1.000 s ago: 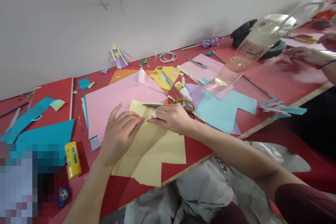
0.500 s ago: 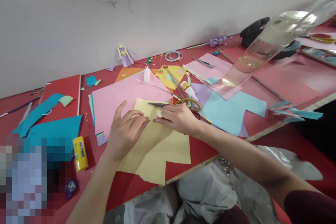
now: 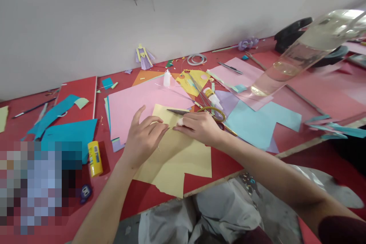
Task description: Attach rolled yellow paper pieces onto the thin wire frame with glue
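My left hand (image 3: 147, 133) is over a cut sheet of pale yellow paper (image 3: 183, 160), thumb and index fingertips pinched together, the other fingers partly raised. Facing it, my right hand (image 3: 198, 126) has its fingers closed too, and the two sets of fingertips nearly meet. Whatever they grip is too small to make out. A white wrap or wad (image 3: 180, 122) shows at a right-hand finger. Just behind that hand lie scissors (image 3: 175, 112) with yellowish handles, partly covered by it. A tiny thin strand (image 3: 159, 148) shows below my left hand.
Pink paper (image 3: 137, 103), light blue paper (image 3: 248, 122) and a glue bottle (image 3: 213, 97) lie around. A small white bottle (image 3: 167, 79) stands behind. At left is a yellow glue stick (image 3: 95, 159). A clear bottle of liquid (image 3: 286, 68) leans at right. The table's front edge (image 3: 211, 187) is near.
The whole view has shifted, so everything appears slightly farther right. Both hands keep almost the same pinched pose over the yellow paper.
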`<action>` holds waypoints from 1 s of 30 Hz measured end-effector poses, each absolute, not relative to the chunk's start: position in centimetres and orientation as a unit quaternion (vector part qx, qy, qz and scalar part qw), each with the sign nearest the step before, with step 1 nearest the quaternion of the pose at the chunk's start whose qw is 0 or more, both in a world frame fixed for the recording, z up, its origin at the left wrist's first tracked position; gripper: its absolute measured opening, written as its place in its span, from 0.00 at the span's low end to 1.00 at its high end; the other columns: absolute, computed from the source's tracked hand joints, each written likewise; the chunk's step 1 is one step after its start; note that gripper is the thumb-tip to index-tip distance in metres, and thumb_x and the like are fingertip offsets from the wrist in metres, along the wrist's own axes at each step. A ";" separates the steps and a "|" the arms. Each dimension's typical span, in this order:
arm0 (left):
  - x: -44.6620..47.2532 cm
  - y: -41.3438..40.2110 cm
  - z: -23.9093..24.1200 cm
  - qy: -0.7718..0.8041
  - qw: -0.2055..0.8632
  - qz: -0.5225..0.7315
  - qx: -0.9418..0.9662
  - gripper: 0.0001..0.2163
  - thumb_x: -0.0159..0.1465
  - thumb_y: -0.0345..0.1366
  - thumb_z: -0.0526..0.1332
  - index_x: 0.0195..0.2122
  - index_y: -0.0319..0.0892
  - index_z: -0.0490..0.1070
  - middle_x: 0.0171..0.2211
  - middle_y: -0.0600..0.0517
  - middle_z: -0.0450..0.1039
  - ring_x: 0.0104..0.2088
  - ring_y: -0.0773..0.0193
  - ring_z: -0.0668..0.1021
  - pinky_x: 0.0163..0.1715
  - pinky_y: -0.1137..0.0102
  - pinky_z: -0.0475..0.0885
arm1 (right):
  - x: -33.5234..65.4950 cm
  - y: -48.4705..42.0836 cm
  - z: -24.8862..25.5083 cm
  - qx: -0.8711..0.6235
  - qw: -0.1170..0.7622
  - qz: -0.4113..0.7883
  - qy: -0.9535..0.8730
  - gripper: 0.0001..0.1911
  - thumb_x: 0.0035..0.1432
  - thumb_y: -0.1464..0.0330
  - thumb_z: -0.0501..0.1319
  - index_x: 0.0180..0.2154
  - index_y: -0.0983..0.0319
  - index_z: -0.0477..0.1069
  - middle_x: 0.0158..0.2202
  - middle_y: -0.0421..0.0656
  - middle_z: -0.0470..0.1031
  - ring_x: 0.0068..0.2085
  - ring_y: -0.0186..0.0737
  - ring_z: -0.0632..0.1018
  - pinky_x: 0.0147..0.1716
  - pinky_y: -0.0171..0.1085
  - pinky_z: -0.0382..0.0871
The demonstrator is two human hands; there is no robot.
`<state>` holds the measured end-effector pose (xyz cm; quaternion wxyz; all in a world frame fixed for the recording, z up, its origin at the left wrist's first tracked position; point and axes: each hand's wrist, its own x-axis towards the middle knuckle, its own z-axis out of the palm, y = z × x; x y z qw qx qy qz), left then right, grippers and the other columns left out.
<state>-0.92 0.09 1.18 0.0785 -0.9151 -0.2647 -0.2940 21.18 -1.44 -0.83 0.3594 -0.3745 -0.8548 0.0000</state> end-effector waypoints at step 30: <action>-0.7 -1.2 2.1 -0.242 0.227 -0.325 -0.886 0.06 0.64 0.25 0.62 0.38 0.42 0.74 0.35 0.54 0.81 0.41 0.60 0.81 0.66 0.40 0.53 | 20.0 -1.8 0.3 -0.415 0.456 0.632 -0.469 0.13 0.47 0.62 0.73 0.31 0.63 0.77 0.27 0.41 0.78 0.30 0.36 0.80 0.22 0.30 0.71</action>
